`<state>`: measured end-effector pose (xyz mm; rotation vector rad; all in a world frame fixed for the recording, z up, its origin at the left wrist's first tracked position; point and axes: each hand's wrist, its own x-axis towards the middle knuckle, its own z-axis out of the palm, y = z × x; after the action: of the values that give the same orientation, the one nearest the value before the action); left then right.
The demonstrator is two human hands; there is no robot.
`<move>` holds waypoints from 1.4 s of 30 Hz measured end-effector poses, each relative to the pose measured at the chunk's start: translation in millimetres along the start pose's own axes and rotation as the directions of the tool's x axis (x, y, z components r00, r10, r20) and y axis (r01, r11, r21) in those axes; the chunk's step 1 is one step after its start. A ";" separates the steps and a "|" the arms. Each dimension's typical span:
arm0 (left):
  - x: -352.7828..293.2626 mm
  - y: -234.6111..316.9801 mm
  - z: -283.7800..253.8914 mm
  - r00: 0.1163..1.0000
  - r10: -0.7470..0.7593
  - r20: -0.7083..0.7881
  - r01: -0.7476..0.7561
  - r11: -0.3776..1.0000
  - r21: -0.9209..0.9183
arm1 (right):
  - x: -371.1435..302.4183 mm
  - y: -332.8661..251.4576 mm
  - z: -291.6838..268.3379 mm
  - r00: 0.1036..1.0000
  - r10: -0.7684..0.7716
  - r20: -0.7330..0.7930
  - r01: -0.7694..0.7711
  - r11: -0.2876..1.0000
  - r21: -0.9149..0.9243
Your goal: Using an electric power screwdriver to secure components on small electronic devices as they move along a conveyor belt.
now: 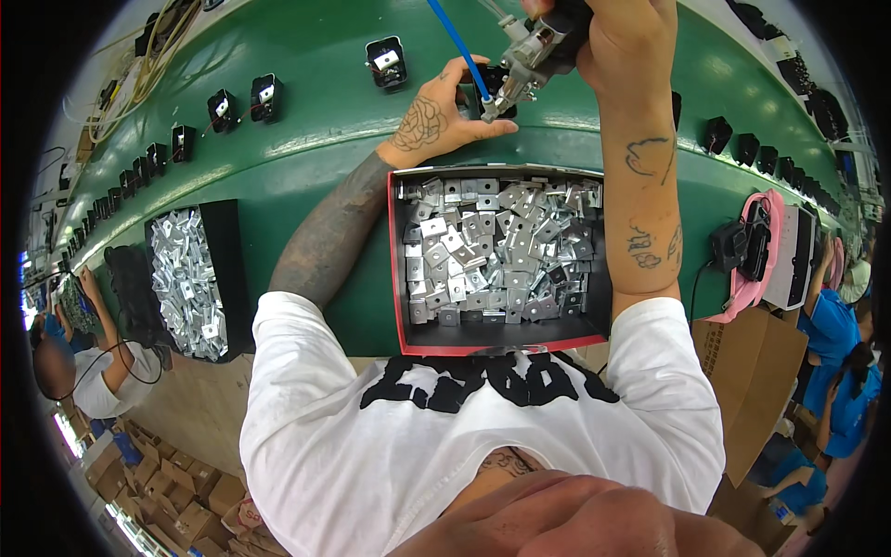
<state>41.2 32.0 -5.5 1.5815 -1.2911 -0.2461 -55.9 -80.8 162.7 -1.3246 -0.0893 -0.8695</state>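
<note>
My left hand (444,116) reaches across the green bench, its thumb and fingers curled round a small black housing (497,77). My right hand (624,42) grips a metal-headed air tool (538,54) near the top edge. The tool's nose points down over the housing and hides much of it. A blue hose (457,39) runs to the tool's tip. Between my forearms sits a red-edged black box (399,269) full of small bent metal brackets (501,246) with holes.
Black housings with white pieces (386,61) stand in a row along the bench (316,102), and more (748,148) stand at right. A second black box (223,269) of brackets is at left. A pink-edged bundle (761,246) lies at right. Co-workers (107,371) sit both sides.
</note>
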 end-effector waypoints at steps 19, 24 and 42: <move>6.0 -16.2 3.7 0.958 0.286 0.031 -0.278 0.896 0.345 | 8.4 4.2 -62.8 1.000 0.006 0.015 -0.014 0.775 0.632; 0.9 -10.9 3.5 0.981 0.194 0.029 -0.193 0.934 0.300 | -0.8 28.0 -92.5 0.957 0.280 -0.072 -0.150 0.692 0.706; -0.4 -3.3 1.2 0.965 0.263 0.011 -0.259 0.944 0.206 | 10.5 -2.9 -7.3 0.975 0.011 0.224 0.066 0.942 -0.330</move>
<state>42.2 31.2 -8.8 1.5570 -1.5351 0.0697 -53.4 -92.4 168.4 -1.7447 -0.1394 -0.7787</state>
